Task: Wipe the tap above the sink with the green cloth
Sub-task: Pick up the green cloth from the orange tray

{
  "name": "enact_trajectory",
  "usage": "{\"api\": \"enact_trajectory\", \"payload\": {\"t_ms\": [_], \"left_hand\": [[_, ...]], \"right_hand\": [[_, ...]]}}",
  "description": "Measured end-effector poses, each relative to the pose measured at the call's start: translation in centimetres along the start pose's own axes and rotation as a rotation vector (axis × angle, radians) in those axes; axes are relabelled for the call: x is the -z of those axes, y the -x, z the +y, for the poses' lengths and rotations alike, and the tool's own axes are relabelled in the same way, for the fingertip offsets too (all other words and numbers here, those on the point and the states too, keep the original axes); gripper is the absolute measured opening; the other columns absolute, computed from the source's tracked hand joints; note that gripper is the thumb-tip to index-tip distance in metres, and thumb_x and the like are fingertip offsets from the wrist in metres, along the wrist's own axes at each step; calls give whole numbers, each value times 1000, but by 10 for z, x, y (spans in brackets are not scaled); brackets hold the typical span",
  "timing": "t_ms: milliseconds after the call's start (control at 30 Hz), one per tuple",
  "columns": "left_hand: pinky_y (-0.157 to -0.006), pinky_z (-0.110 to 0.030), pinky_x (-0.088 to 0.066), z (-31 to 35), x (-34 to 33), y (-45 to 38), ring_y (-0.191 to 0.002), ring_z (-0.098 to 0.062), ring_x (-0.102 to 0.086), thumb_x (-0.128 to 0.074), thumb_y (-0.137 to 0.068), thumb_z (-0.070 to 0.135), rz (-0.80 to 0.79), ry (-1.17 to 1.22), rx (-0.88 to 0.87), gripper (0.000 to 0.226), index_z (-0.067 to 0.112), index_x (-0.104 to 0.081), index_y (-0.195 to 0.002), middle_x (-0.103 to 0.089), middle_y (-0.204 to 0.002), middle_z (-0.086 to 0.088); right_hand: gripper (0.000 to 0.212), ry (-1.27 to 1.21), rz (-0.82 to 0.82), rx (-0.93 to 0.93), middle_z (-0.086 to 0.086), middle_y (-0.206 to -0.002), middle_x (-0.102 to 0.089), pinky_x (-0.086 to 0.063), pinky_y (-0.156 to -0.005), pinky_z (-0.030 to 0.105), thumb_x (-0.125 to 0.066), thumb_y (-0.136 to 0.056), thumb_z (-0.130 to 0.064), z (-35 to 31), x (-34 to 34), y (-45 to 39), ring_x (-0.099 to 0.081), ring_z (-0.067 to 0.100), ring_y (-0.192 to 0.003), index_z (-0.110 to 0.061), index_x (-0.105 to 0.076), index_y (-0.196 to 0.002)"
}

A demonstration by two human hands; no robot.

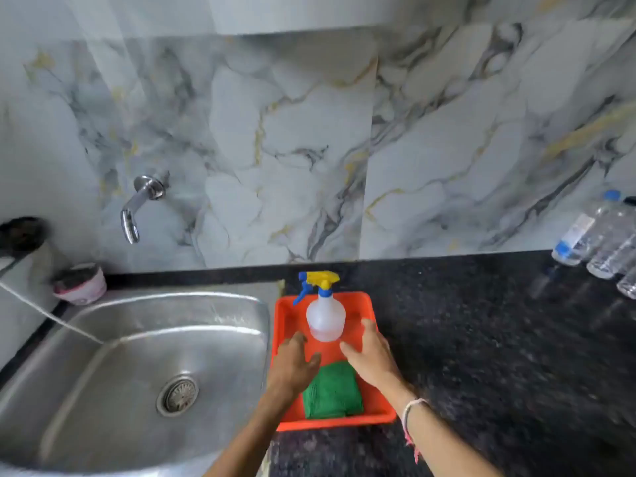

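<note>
A chrome tap (136, 204) juts from the marble wall above the steel sink (144, 366) at the left. The folded green cloth (333, 390) lies in the near part of an orange tray (375, 413) on the dark counter, right of the sink. A clear spray bottle (325, 313) with a blue and yellow trigger stands in the far part of the tray. My left hand (294, 364) hovers over the tray's left side, fingers apart, just above the cloth's left edge. My right hand (373, 354) is spread over the tray's right side, beside the bottle. Neither hand holds anything.
A pink tub (81, 282) sits at the sink's back left corner, with a dark object (22, 234) further left. Several clear plastic bottles (595, 239) stand at the counter's far right. A thin white line (48, 316) slants down into the sink from the left.
</note>
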State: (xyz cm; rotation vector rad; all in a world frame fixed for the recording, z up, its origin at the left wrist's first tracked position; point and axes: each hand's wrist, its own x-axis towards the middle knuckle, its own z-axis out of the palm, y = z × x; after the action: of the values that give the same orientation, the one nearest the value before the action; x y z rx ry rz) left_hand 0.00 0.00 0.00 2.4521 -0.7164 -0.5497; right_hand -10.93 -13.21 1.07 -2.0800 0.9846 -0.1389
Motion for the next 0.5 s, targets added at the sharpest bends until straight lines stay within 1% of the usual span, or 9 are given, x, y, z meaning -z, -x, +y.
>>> {"api": "enact_trajectory", "payload": {"t_ms": [33,100,200,233,267,333,433,467,500], "left_hand": [[-105,-43,-50,-3,-10,-1,-125,-40,-61,-65,-97,30,-66,-33,84,46,5,-55,-134,-65,-133,-20],[-110,-47,-50,-7,-24,-3,-130,-42,-58,-63,-98,33,-129,-75,216,50,5,-51,-136,-60,-140,-21],[-110,-45,-52,-8,-35,-2,-131,-39,-58,-71,-95,36,-224,-63,331,62,4,-46,-142,-56,-143,-19],[-108,-44,-54,-10,-38,-5,-130,-37,-59,-75,-92,34,-223,-21,357,65,4,-45,-142,-55,-143,-19],[-105,-43,-57,-11,-39,-5,-128,-36,-60,-80,-89,31,-210,23,392,68,4,-46,-140,-55,-141,-18],[-96,-42,-62,-17,-42,-8,-120,-35,-64,-89,-81,25,-185,158,479,68,3,-50,-133,-58,-134,-18],[-93,-52,-65,-29,-46,-4,-110,-37,-70,-94,-72,9,-141,475,545,61,-3,-61,-121,-69,-122,-22],[-91,-51,-65,-31,-45,-1,-105,-36,-73,-94,-71,3,-132,582,545,55,-5,-66,-118,-73,-118,-24],[-86,-47,-66,-34,-44,3,-98,-32,-76,-92,-71,-3,-113,680,519,48,-6,-69,-113,-75,-113,-24]], "right_hand": [[72,46,-86,-76,18,-154,-47,-45,-110,41,-66,-96,-32,6,-8,-2,-51,34,-139,-11,-29,-154],[64,127,-179,-146,17,-146,-55,-51,-105,41,-67,-95,-36,14,-19,-5,-58,35,-131,-11,-38,-147],[71,210,-206,-187,17,-144,-57,-53,-103,42,-73,-90,-37,19,-31,-7,-59,37,-130,-9,-39,-147],[74,237,-208,-189,18,-145,-56,-53,-103,41,-75,-89,-35,22,-34,-10,-58,37,-131,-8,-39,-148],[71,259,-214,-192,18,-144,-55,-53,-103,41,-77,-88,-33,23,-35,-11,-58,37,-130,-7,-42,-144],[57,236,-221,-216,17,-138,-58,-54,-98,39,-80,-85,-30,29,-39,-13,-61,36,-125,-7,-52,-129],[46,165,-177,-203,16,-126,-65,-55,-85,34,-81,-81,-30,39,-45,-14,-66,34,-115,-7,-60,-115],[42,152,-163,-178,15,-120,-69,-56,-81,34,-81,-80,-30,39,-44,-13,-69,33,-110,-6,-64,-110],[38,126,-144,-141,14,-113,-74,-56,-78,34,-82,-79,-31,39,-43,-12,-71,32,-103,-6,-68,-105]]}}
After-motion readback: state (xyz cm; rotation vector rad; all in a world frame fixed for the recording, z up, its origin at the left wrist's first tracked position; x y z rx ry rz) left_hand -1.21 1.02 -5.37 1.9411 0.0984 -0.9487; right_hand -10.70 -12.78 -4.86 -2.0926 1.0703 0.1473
